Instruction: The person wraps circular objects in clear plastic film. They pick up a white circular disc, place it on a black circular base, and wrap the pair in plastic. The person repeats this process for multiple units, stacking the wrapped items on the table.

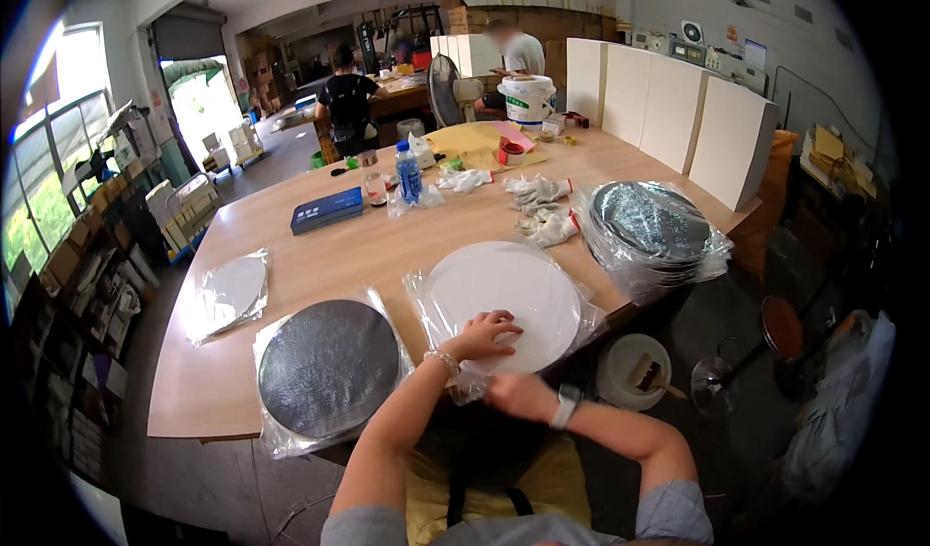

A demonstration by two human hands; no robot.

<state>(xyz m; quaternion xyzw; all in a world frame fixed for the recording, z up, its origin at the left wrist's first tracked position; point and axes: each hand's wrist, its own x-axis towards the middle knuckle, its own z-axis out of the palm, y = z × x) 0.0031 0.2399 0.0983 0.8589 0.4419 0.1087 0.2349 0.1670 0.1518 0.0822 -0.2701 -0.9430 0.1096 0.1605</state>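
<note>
Just right of the dark disc (329, 367), the white disc (509, 289) is lying round, no long axis — the nearer left hand (487, 337) is resting on it, fingers loosely bent; the right hand (520, 396), farther from the dark disc, is looking blurred — gripping or not, I can't tell.

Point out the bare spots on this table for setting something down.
Bare tabletop lies between the blue box and the dark disc, and left of that disc, nearer than the small bagged disc. Crowded: around the large white disc, where the left hand rests, and rightward, gloves beside the bagged stack.
</note>
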